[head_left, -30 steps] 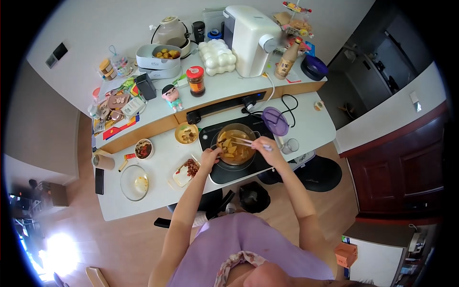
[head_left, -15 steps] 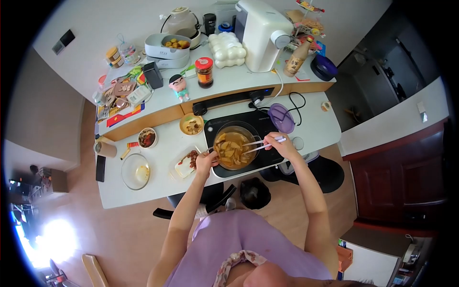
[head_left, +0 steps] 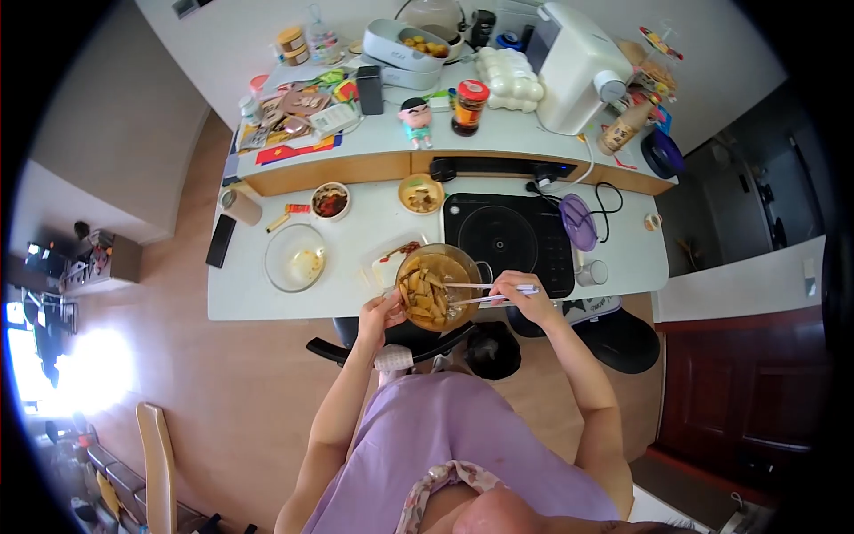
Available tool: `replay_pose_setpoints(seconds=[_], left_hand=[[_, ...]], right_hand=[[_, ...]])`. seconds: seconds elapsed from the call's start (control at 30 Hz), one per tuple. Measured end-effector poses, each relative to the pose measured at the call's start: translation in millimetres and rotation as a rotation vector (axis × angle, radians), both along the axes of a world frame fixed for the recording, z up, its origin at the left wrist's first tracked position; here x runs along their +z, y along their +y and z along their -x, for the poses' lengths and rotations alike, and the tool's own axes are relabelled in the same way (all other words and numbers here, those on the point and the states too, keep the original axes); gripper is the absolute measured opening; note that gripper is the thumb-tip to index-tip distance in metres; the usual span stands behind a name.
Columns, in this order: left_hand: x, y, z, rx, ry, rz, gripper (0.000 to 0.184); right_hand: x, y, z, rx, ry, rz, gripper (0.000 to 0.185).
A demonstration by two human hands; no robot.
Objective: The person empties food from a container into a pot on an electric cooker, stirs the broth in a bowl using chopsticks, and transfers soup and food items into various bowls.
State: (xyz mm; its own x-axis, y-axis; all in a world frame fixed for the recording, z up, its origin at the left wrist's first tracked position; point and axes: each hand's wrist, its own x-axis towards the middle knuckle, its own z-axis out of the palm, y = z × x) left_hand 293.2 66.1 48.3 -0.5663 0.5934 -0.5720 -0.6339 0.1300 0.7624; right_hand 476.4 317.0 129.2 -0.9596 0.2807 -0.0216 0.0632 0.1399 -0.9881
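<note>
Chopsticks (head_left: 471,285) are gripped by the closed right hand (head_left: 525,294) at three o'clock of the glass pot (head_left: 436,246), and their tips are lost among yellowish slices (head_left: 425,295) in brown broth. The pot is grasped at its eight o'clock side by the left hand (head_left: 381,313); that part of the rim is covered by the fingers, so the exact hold cannot be told, while a handle is left in sight between two and three. The front edge of the table (head_left: 240,298) is overlapped by the pot, and whether any weight is borne there cannot be made out, since the underside is hidden.

With directions taken from the pot, the black cooktop (head_left: 489,231) is seen at two o'clock. At ten, a pale tray (head_left: 381,249) is partly covered by the pot; its reddish bits are too small to be identified. Farther out at ten, dark and red pieces are blurred together in a white cup (head_left: 331,219). The scraps in the yellow bowl (head_left: 406,191) at twelve are equally unclear. At five, a black bag (head_left: 492,351) is partly hidden below the table. Far off toward twelve, a round appliance (head_left: 429,12) is cut off by the view's upper edge and partly screened by a pale box (head_left: 382,40).
</note>
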Motion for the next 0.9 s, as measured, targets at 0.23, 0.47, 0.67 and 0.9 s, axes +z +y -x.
replay_pose_setpoints(seconds=[0.23, 0.47, 0.67, 0.9], left_hand=[[-4, -54, -3, 0.165, -0.113, -0.019, 0.031], [-12, -82, 2, 0.146, -0.074, 0.031, 0.027], [-19, -85, 8, 0.137, -0.160, -0.012, 0.032], [-38, -78, 13, 0.048, -0.210, -0.048, 0.038]], right_hand=[[-15, -65, 20, 0.020, -0.024, 0.098, 0.024], [-51, -120, 24, -0.225, -0.045, 0.267, 0.029], [-55, -154, 23, -0.432, -0.018, 0.355, 0.031], [-62, -171, 23, -0.660, 0.020, 0.371, 0.035]])
